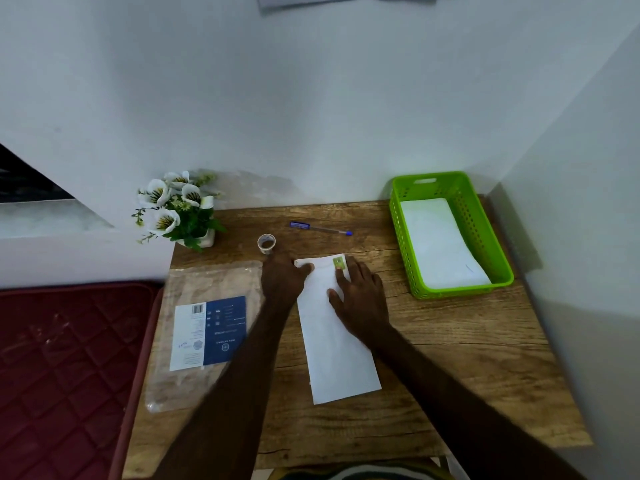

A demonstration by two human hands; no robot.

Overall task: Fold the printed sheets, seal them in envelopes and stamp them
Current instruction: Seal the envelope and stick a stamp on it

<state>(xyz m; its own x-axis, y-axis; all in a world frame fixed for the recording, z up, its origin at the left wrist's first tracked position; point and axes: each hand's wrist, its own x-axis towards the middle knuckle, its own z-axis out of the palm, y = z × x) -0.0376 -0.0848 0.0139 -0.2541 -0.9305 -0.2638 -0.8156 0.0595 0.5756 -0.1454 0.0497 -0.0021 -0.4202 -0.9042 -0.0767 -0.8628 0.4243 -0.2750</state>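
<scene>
Pressing flat, both hands (322,285) hold the envelope (337,334), right fingers by the stamp (338,263)

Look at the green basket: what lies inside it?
Inside the green basket lies white paper, likely finished envelopes. Whether it is one piece or a stack, and anything beneath it, cannot be seen.

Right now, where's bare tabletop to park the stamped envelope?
Free: the wood between the envelope and the green basket, running to the near right corner; also the strip behind the pen. Crowded: the left side, taken by the plastic packet, tape roll, flower pot and both forearms.
</scene>
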